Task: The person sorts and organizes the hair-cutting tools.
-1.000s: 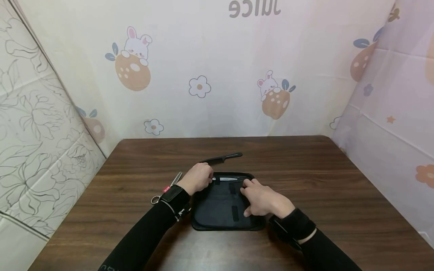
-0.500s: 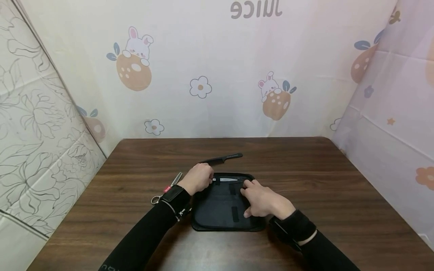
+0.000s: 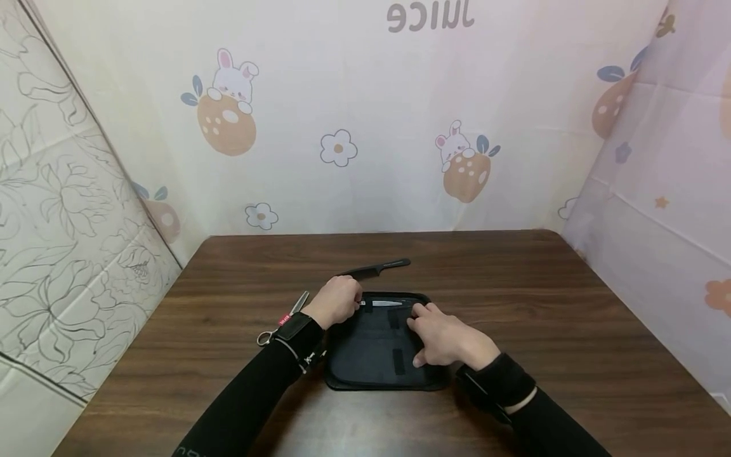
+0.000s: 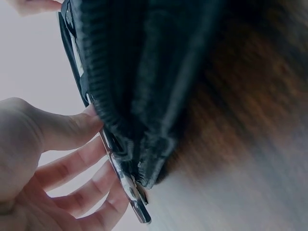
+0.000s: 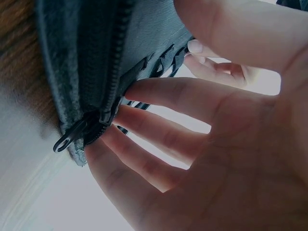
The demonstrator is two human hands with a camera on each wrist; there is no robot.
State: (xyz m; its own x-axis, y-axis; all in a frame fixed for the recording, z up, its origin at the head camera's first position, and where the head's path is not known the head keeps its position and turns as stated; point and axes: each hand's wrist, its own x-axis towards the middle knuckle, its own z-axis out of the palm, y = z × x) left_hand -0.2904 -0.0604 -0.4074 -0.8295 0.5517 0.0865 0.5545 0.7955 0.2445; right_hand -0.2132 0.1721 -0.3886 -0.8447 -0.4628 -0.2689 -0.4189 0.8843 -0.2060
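Observation:
A black zip case lies open and flat on the table, with elastic straps inside. A slim silver metal tool with a pointed blade sits under a strap along its far edge. At the case's far left corner my left hand pinches the tool's near end between thumb and fingers; its kind cannot be told. My right hand rests on the case's right side. In the right wrist view, its fairly straight fingers touch the zipped edge, near a zip pull.
A black comb lies behind the case, partly hidden by the left hand. Scissors with a red tag lie left of it, partly under the left wrist. The brown wooden table reaches to printed curtains at the back and sides.
Both hands keep their places on the case and the tool. Only a slight shift of the whole head view shows.

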